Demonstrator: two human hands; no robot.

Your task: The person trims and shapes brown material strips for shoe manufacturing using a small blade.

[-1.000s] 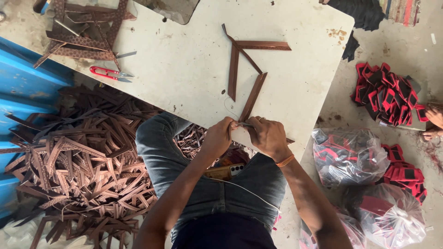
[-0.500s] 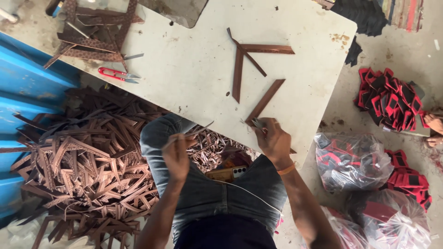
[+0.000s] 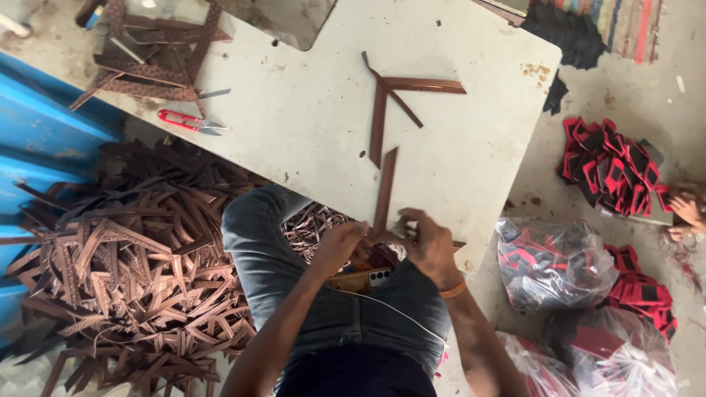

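The bench (image 3: 309, 125) fills the upper middle of the frame, and the view of it sits slightly differently than half a second ago, so the head has shifted a little. The heap of brown strips (image 3: 125, 272) at lower left looks unmoved. The main change is in the hands: the left hand (image 3: 340, 246), which half a second ago hung apart over the knee, has come back in to meet the right hand (image 3: 429, 246) at the bench's near edge, below the frame's centre. The strip (image 3: 384, 187) there now lies nearly upright in the frame, with its lower end between the two hands, where earlier it slanted to the right. Judging by that, the person has gone back to working the strip's near end with both hands. The right hand is curled with fingers bent over that end and seems to pinch it; the left hand is closed to a loose fist against it, though whether it truly grips the strip cannot be told, since the fingers hide the contact. The three crossed strips (image 3: 401, 95) above, the red snips (image 3: 187, 121) at upper left and the red and black pieces (image 3: 610, 165) at right have stayed put. A small light thing seen in the hands a second ago no longer shows. Another person's hand (image 3: 687, 213) is cut off by the right edge.
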